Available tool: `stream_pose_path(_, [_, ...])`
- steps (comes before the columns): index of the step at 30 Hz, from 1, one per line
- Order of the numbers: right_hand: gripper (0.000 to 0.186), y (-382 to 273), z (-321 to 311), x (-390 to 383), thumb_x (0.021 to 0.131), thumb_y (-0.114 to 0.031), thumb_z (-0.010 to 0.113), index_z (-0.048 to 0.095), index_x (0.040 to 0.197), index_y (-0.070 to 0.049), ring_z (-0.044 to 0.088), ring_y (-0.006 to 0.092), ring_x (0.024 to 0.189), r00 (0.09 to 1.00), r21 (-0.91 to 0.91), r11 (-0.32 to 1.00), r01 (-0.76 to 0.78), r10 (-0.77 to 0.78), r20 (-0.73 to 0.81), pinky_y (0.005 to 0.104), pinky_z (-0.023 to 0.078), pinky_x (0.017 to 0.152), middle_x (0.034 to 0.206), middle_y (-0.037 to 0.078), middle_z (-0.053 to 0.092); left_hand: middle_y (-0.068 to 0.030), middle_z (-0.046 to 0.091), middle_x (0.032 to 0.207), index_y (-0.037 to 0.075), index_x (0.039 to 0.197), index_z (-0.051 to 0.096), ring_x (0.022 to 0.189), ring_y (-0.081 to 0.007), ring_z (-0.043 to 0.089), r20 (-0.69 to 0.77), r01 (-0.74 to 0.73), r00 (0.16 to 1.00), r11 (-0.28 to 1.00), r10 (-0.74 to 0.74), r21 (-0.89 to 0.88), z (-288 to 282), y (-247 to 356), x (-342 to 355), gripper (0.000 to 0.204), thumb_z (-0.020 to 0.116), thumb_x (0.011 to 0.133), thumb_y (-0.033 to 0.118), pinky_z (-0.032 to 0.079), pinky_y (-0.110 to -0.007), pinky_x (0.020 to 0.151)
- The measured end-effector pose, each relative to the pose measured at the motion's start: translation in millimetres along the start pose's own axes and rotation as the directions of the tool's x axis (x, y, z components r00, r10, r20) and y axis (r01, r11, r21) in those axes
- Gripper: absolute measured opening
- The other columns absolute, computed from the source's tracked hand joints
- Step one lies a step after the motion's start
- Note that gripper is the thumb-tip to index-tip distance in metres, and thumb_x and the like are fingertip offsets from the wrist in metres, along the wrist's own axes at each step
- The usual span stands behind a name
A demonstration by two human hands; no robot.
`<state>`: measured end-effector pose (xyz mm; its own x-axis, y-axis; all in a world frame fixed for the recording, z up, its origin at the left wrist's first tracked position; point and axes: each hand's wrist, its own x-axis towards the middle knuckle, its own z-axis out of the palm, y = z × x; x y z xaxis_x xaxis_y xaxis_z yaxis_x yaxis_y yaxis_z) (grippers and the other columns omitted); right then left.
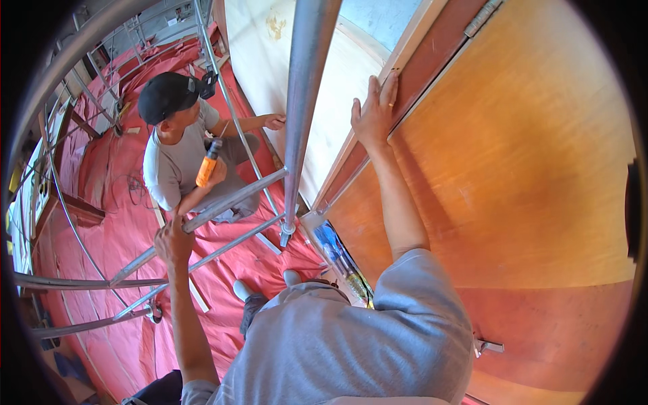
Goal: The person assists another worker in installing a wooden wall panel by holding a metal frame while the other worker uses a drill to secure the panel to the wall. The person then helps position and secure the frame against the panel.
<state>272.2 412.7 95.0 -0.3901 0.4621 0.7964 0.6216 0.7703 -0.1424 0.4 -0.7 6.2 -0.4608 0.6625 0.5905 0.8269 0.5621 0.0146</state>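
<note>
Pale strip: one length of pale wood [416, 34], lying along one reddish-brown door frame [427, 61], directly under or just beside the person's right hand [375, 116].
Long axis: the strip slants from lower left to upper right of the view, parallel to the frame; the right fingers point roughly up along it.
Nearer hand: the right, reaching forward from the shoulder; the strip lies well off to the right of the left hand [174, 241].
Right grip: unclenched, fingers spread, seemingly laid flat against the wood, grasping nothing.
Left grip: curled around one slanting scaffold rail [233, 201], low and to the left.
Door side: one orange-brown door leaf [526, 169] right of the frame, with one hinge [483, 18] and one lever handle [489, 347] in sight.
Panel side: one pale panel [337, 94] left of the strip, partly behind one upright scaffold post [307, 101].
Scaffold feet: two casters made out, one under the post [287, 237], one farther left [154, 313].
Co-worker: one person [175, 162] crouching beyond the rail, one hand holding one orange drill [207, 167], the other near the panel.
Floor: one red sheet [223, 266], wrinkled, with two grey shoes [241, 290] on it.
</note>
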Motion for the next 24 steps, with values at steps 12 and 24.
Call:
stream_pose_path(12, [0.058,13,13,-79,0.084,-0.008,0.068,0.046,0.137,0.005,0.022,0.0447,0.144,0.951,0.065,0.993,-0.098,0.074,0.301,0.0427,0.033,0.114,0.156,0.033,0.007,-0.0113,0.067,0.068,0.014,0.081,0.068,0.062,-0.0337,0.065,0.073,0.043,0.997,0.999,-0.041,-0.024,2,1,-1,0.012,0.07,0.078,0.026,0.051,-0.045,0.062])
stream_pose_path(24, [0.047,10,2,-40,0.081,-0.011,0.07,0.059,0.124,0.004,0.022,0.0464,0.143,0.995,0.04,0.999,0.015,-0.019,0.096,0.0421,0.034,0.114,0.155,0.033,0.016,-0.0101,0.068,0.068,0.014,0.078,0.065,0.064,-0.0316,0.066,0.118,0.042,0.992,0.999,-0.042,0.002,4,-3,-1,0.013,0.067,0.082,0.027,0.052,-0.044,0.065])
